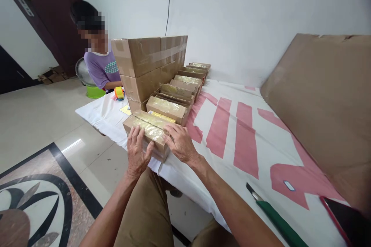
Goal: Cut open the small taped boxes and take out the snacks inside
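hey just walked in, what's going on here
Two bare hands are on a small cardboard box at the table's near edge: the left hand on its left part, the right hand on its right end. Behind it runs a row of boxes, beside a taller stack of boxes. Another person is beyond the stack. A green-handled knife lies to the right.

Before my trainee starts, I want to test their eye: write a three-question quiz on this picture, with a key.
1. True or false: the left hand and the right hand both touch the nearest carton.
2. Which tool lies on the cloth? A) scissors; B) hammer; C) green-handled cutter.
3. As the camera sees it, on which side of the stacked boxes is the person in purple?

Key: 1. True; 2. C; 3. Left.
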A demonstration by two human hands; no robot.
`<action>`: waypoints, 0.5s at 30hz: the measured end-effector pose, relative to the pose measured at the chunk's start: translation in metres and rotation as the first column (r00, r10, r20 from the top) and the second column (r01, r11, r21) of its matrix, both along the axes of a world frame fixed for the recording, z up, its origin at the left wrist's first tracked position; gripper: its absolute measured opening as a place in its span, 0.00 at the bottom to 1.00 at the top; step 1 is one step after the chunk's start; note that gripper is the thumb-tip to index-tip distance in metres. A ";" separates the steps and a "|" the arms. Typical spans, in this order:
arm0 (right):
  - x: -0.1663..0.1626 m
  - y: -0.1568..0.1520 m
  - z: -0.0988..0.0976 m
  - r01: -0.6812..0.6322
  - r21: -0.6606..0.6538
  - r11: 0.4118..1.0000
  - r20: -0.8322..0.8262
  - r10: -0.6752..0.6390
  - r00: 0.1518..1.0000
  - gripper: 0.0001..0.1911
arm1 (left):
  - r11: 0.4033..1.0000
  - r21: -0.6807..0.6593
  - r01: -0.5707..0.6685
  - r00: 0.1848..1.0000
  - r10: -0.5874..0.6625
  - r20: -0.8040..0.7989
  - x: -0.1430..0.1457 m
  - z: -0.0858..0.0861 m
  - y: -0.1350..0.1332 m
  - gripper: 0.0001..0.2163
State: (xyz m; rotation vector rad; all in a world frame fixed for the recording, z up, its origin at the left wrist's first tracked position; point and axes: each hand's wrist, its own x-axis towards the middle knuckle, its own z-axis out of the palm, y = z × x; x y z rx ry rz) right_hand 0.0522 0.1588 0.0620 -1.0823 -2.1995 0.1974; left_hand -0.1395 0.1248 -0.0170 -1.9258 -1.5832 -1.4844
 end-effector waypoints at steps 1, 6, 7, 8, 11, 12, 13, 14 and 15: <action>0.005 -0.004 -0.005 0.002 0.032 0.999 -0.033 -0.001 0.999 0.17 | 1.000 -0.002 -0.001 1.000 0.001 -0.006 0.000 0.000 -0.001 0.26; 0.031 -0.030 -0.029 0.100 0.138 0.985 -0.178 -0.075 0.981 0.21 | 0.999 0.008 -0.031 0.999 0.031 0.014 0.001 0.000 -0.012 0.31; 0.034 -0.035 -0.036 0.124 0.127 0.984 -0.200 -0.097 0.975 0.21 | 0.999 0.018 -0.033 0.999 0.032 0.035 0.002 -0.002 -0.015 0.33; 0.037 -0.040 -0.045 0.145 0.106 0.984 -0.216 -0.119 0.969 0.21 | 0.999 0.023 -0.034 0.997 0.033 0.063 0.004 -0.005 -0.018 0.36; 0.041 -0.049 -0.076 0.190 0.018 0.982 -0.234 -0.181 0.955 0.23 | 0.999 -0.037 -0.026 0.981 0.033 0.189 0.008 -0.019 -0.026 0.43; 0.042 -0.050 -0.087 0.197 -0.013 0.980 -0.230 -0.195 0.953 0.24 | 0.996 -0.085 -0.016 0.970 0.036 0.239 0.010 -0.025 -0.027 0.45; 0.042 -0.050 -0.098 0.202 -0.044 0.978 -0.224 -0.207 0.952 0.25 | 0.990 -0.139 -0.003 0.957 0.043 0.285 0.011 -0.030 -0.028 0.47; 0.042 -0.049 -0.109 0.206 -0.072 0.976 -0.216 -0.216 0.952 0.26 | 0.981 -0.192 0.013 0.945 0.051 0.324 0.013 -0.035 -0.028 0.48; 0.042 -0.049 -0.119 0.209 -0.095 0.973 -0.207 -0.224 0.952 0.27 | 0.972 -0.234 0.029 0.934 0.057 0.353 0.014 -0.039 -0.028 0.50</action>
